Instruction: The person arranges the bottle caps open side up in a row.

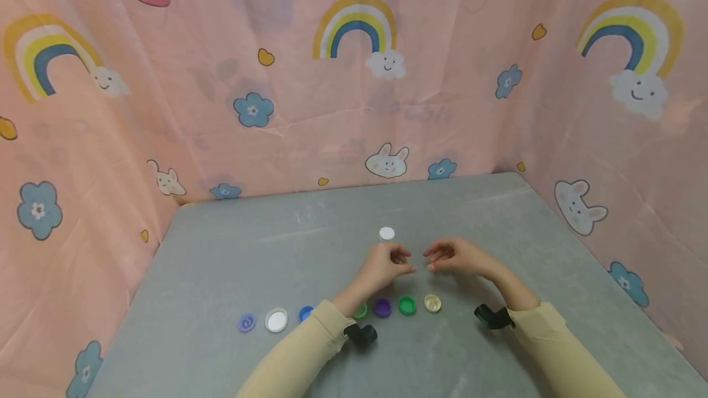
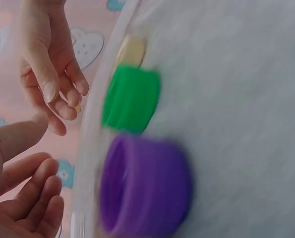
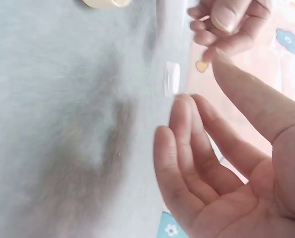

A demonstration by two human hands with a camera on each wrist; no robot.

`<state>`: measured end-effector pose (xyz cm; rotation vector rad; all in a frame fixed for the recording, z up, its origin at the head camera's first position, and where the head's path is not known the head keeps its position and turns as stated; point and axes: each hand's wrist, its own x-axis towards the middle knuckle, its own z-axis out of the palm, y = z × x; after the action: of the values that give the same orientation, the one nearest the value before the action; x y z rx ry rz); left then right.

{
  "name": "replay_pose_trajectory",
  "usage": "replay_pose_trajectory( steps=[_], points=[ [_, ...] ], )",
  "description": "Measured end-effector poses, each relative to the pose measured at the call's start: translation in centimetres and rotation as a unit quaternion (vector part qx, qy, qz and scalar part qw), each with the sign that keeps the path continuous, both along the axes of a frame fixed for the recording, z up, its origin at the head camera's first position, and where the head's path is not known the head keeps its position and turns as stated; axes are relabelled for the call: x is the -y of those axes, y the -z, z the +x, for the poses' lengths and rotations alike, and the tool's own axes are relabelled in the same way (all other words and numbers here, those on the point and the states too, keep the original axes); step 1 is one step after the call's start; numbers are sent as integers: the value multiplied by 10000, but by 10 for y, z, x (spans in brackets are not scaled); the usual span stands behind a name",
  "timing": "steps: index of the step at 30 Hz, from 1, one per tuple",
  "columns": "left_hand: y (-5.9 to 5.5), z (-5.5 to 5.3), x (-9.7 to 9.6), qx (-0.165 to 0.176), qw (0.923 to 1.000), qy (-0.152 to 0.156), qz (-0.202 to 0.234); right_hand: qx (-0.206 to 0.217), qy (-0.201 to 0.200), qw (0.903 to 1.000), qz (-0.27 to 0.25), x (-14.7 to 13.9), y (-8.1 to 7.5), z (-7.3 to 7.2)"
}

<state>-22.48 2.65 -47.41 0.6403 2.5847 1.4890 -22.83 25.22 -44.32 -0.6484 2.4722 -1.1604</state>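
Note:
Both hands hover over the grey table with a small gap between them. My left hand (image 1: pixel 384 264) has its fingers loosely bent and holds nothing. Facing it, my right hand (image 1: pixel 459 257) is likewise relaxed, with nothing between fingers and thumb. Just beyond the left hand stands a white cap (image 1: pixel 387 234), also visible past the fingertips in the right wrist view. Nearer the body, a purple cap (image 1: pixel 382 307), a green cap (image 1: pixel 407 305) and a pale yellow cap (image 1: pixel 432 303) lie in a row. Another green cap (image 1: pixel 361 311) is partly hidden by the left forearm.
The row continues leftward with a blue cap (image 1: pixel 306 313), partly covered by the sleeve, a larger white cap (image 1: pixel 276 320) and a lavender cap (image 1: pixel 246 322). Pink patterned curtain (image 1: pixel 332 140) encloses the table (image 1: pixel 221 250) at the back and sides.

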Motion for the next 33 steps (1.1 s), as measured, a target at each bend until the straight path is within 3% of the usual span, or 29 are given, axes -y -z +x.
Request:
replay_pose_trajectory(
  steps=[5,12,20,27,33],
  points=[
    [-1,-20,5,-227,9983,-543,22,-202,329,9992,138,10,3,-21],
    [1,-42,12,-257,9935,-1103,93,-400,720,9959,376,28,7,-45],
    [3,-58,17,-240,9907,-1324,-188,-391,1376,9892,311,47,15,-63],
    [6,-64,18,-127,9878,-1472,-491,-227,1454,9887,293,60,21,-71],
    [9,-66,17,-111,9872,-1475,-603,-295,1164,9925,233,67,28,-75]
  ],
)
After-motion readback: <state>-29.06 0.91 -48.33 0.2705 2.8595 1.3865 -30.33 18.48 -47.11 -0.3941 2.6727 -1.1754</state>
